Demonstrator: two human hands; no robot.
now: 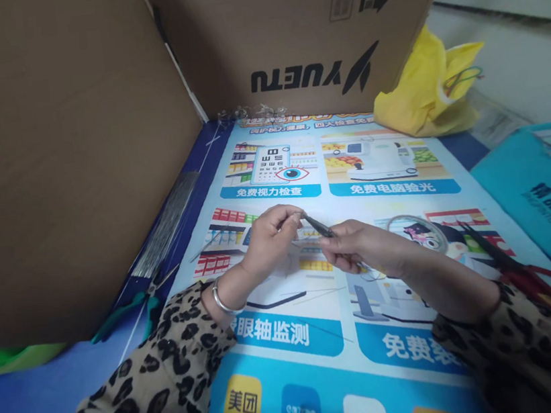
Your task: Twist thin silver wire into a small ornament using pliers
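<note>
My left hand (275,235) is closed in a pinch, thumb against forefinger, on what looks like a thin wire, mostly hidden by the fingers. In my right hand (356,244) is a pair of pliers (316,224) with dark narrow jaws. Their tip meets the fingertips of my left hand. Both hands are above a printed poster (299,383) that covers the table. Thin wire-like strands show faintly under and around the hands. To the left lies a bundle of straight silvery wires (169,224).
Teal-handled cutters (141,309) lie left, red-handled scissors (544,279) right. Behind the right hand is a round clear coil or roll (439,234). Cardboard walls (303,27) enclose the back and left. A yellow bag (408,97) and a teal box (542,191) stand right. Small wire pieces (263,112) lie at the back.
</note>
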